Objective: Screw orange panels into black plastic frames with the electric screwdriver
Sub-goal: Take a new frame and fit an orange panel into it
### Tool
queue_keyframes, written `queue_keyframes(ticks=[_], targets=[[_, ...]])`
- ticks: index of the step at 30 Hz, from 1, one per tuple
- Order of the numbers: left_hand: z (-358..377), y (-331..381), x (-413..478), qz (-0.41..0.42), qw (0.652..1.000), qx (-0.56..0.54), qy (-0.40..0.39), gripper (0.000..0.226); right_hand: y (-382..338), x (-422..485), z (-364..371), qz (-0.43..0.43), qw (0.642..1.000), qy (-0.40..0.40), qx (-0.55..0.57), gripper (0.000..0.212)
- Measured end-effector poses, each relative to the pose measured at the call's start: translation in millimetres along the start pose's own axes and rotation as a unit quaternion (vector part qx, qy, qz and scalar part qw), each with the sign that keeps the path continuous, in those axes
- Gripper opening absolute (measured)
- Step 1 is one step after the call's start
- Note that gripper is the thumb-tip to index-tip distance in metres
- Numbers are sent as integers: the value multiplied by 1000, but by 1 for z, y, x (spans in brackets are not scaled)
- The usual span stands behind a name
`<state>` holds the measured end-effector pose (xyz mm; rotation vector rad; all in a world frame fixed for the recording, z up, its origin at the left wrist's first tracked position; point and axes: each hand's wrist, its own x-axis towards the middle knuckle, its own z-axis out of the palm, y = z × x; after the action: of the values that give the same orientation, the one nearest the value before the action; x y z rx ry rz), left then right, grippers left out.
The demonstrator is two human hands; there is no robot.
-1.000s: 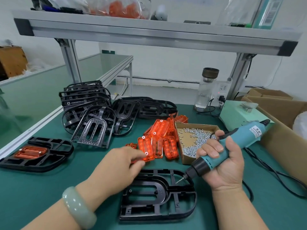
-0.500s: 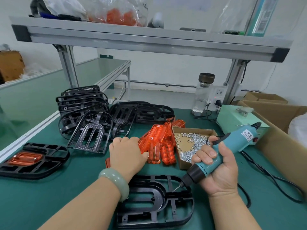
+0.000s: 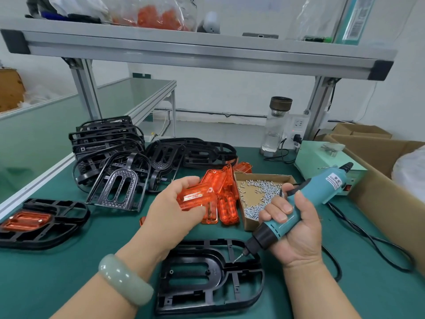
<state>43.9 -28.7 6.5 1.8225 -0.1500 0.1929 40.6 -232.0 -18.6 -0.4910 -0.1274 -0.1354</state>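
Half a second earlier the left hand [image 3: 172,212] lay on the pile of orange panels [image 3: 227,206]; it had since lifted one orange panel [image 3: 195,195] just above the pile, pinched between thumb and fingers, long axis running left to right. The right hand [image 3: 296,236] gripped the electric screwdriver [image 3: 322,188], slanting down-left, its bit pointing at the black frame [image 3: 195,261] on the table [image 3: 69,272] below both hands.

orange panel [image 3: 197,196] lifted, tilted; black frame [image 3: 207,276] flat below; screwdriver [image 3: 301,208] angled.
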Motion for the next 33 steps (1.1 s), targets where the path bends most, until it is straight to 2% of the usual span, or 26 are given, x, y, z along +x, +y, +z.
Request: queue_keyframes(ticks=[2, 9, 13, 17, 18, 21, 24, 33], targets=[[-1, 3, -7, -3, 999, -38, -10, 44, 0, 0, 0, 0, 1000, -2, -2, 15], [-5, 12, -23, 71, 997, 17, -20, 50, 1, 0, -2, -2, 1000, -18, -13, 12], [-6, 16, -27, 83, 996, 7, -28, 50, 0, 0, -2, 9, 1000, -26, -13, 25], [-6, 16, -29, 61, 997, -33, -42, 46, 0, 0, 2, 18, 999, -32, 0, 48], [-6, 16, -29, 53, 997, -44, -47, 46, 0, 0, 1, 17, 999, -32, 2, 44], [-6, 16, -30, 38, 996, -59, -58, 45, 0, 0, 1, 8, 1000, -18, -7, 9], [-6, 15, -31, 29, 996, -64, -59, 46, 1, -1, -2, 5, 1000, -13, -3, 16], [-6, 11, -32, 20, 997, -56, -53, 57, 1, -1, -2, 12, 1000, -26, -11, 14]])
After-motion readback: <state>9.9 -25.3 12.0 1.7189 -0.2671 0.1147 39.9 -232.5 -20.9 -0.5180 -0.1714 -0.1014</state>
